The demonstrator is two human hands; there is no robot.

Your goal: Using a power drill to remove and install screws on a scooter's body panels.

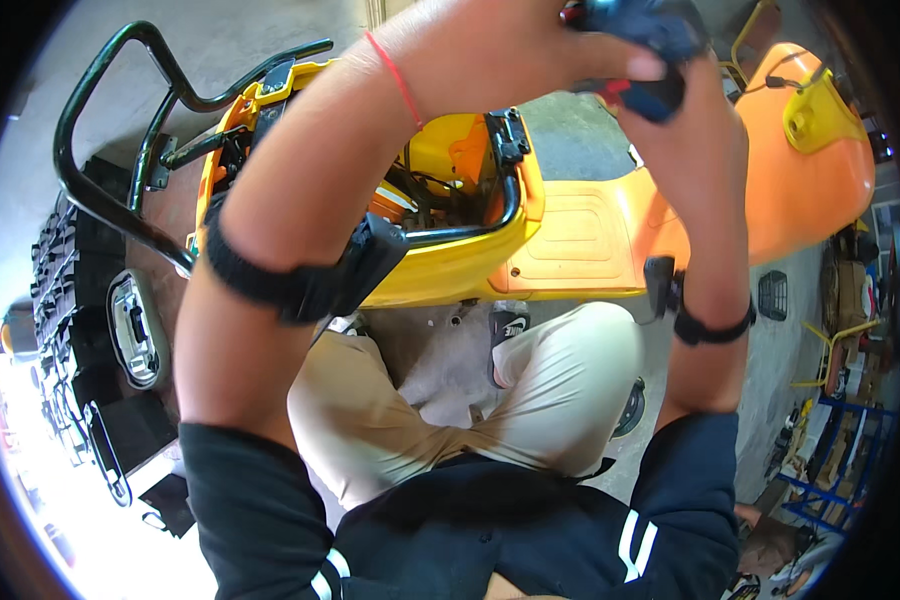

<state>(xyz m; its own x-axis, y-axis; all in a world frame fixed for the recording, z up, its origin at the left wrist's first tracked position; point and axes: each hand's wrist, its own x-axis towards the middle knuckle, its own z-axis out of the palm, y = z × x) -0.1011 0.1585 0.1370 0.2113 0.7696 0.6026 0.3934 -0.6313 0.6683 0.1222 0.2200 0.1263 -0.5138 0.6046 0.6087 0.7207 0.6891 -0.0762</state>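
Note:
Both my arms are raised to the top of the view, in front of a yellow and orange scooter body (580,235). A dark blue and black power tool with red parts (660,35), perhaps a cordless drill, is between my hands, blurred. My left hand (540,55) reaches across with its thumb pressed against the tool; its other fingers are mostly hidden. My right hand (682,125) is closed around the tool's lower part. Below my left forearm the open seat compartment (460,165) shows a black frame tube and cables inside.
A bent black tube rack (65,130) sticks out at the scooter's left. Black parts are stacked (70,260) at the far left, beside an oval light-coloured part (135,330). A blue shelf rack (830,480) with goods stands at the right. My bent legs (560,390) are close below the scooter.

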